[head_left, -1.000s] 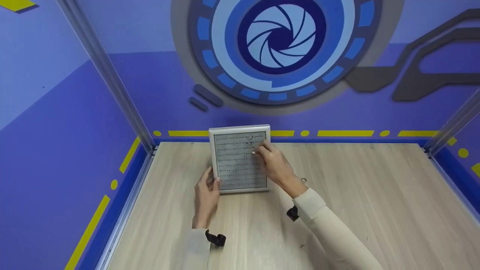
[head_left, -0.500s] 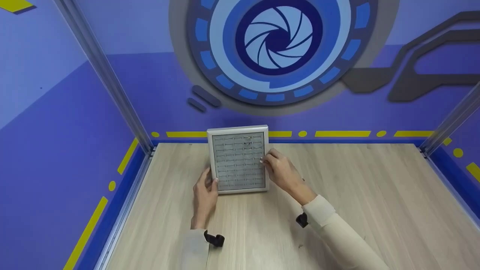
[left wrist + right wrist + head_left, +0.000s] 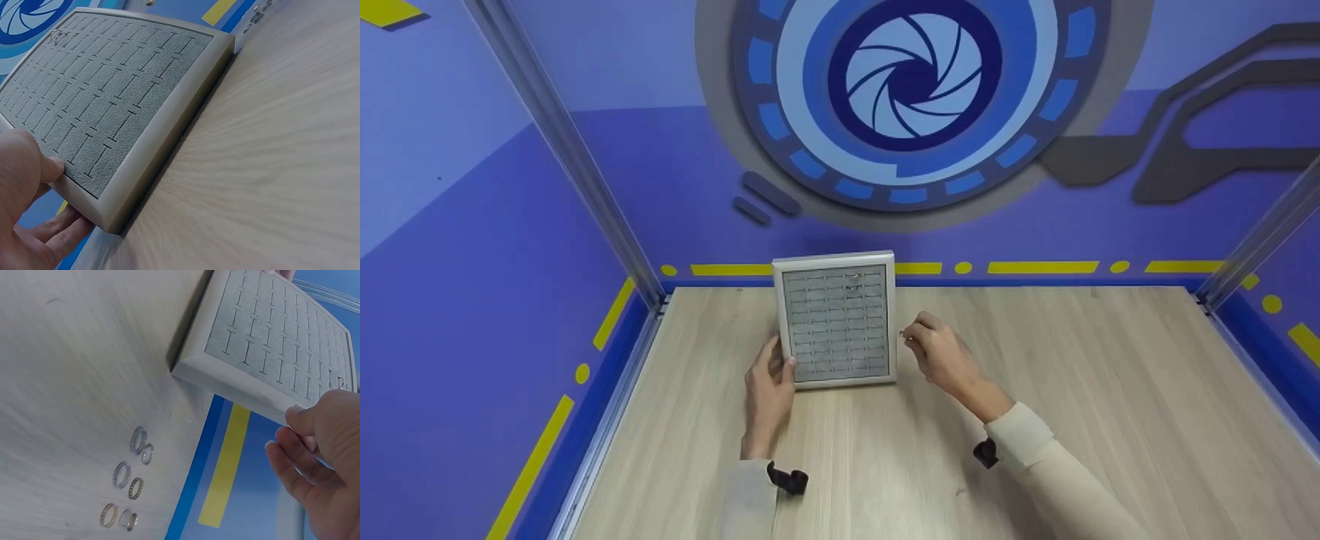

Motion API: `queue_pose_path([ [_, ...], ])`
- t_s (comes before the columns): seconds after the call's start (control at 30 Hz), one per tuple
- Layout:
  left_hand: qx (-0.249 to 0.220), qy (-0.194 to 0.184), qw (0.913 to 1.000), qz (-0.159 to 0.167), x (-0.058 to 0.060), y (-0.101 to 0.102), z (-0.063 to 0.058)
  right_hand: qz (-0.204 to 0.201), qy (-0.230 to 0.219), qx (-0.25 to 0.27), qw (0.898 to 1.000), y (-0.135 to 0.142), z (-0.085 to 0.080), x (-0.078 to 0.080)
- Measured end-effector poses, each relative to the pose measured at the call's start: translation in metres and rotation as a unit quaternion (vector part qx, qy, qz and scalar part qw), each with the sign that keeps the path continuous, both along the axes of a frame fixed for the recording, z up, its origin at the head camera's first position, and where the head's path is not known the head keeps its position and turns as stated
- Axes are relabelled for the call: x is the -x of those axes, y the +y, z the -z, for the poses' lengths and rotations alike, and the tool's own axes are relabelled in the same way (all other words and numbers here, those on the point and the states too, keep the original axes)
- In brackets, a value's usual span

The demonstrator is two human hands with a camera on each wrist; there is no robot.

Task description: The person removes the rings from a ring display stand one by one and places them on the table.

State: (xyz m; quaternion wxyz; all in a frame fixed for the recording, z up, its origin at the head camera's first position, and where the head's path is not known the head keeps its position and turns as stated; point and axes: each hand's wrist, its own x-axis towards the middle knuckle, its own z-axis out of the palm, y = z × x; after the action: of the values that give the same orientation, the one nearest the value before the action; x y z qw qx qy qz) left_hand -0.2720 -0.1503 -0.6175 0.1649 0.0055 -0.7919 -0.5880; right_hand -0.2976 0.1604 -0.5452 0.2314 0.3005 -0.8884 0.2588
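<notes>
A ring display tray (image 3: 840,322), grey padded with rows of slots and a pale frame, stands tilted up near the back wall. Several shiny rings (image 3: 57,38) sit in slots near its top. My left hand (image 3: 769,394) holds the tray's lower left edge, thumb on the front and fingers behind. To the right of the tray, my right hand (image 3: 949,360) hovers with thumb and fingers loosely curled; no ring shows between them in the right wrist view. Several loose rings, silver and gold-toned, including a braided-looking ring (image 3: 135,488), lie on the table, hidden behind the right hand in the head view.
The wooden table (image 3: 1080,375) meets a blue printed back wall (image 3: 660,180) right behind the tray. Metal profile posts (image 3: 577,150) stand at the corners. A small dark speck (image 3: 960,493) lies on the tabletop toward the front.
My right hand has drawn back from the tray's upper right slots, moving right and toward me, off the tray. The left hand and tray stay in place.
</notes>
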Motion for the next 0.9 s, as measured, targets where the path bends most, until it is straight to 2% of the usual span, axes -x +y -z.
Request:
queue_pose_path([
  [0.17, -0.007, 0.007, 0.9999, 0.002, 0.0, 0.0, 0.0, -0.004, -0.013, -0.004, 1.0, 0.009, 0.008, -0.005],
  [0.4, 0.003, -0.002, 1.0, -0.006, -0.002, 0.0, 0.0, 0.008, -0.038, -0.026, 0.999, 0.022, 0.023, -0.012],
  [0.77, 0.008, 0.0, 0.9999, -0.005, -0.002, 0.0, -0.003, 0.027, -0.018, -0.041, 0.999, 0.032, 0.04, -0.027],
  [0.9, 0.01, -0.003, 0.9999, -0.006, -0.002, 0.0, -0.003, 0.025, 0.004, -0.049, 0.999, 0.034, 0.047, -0.03],
])
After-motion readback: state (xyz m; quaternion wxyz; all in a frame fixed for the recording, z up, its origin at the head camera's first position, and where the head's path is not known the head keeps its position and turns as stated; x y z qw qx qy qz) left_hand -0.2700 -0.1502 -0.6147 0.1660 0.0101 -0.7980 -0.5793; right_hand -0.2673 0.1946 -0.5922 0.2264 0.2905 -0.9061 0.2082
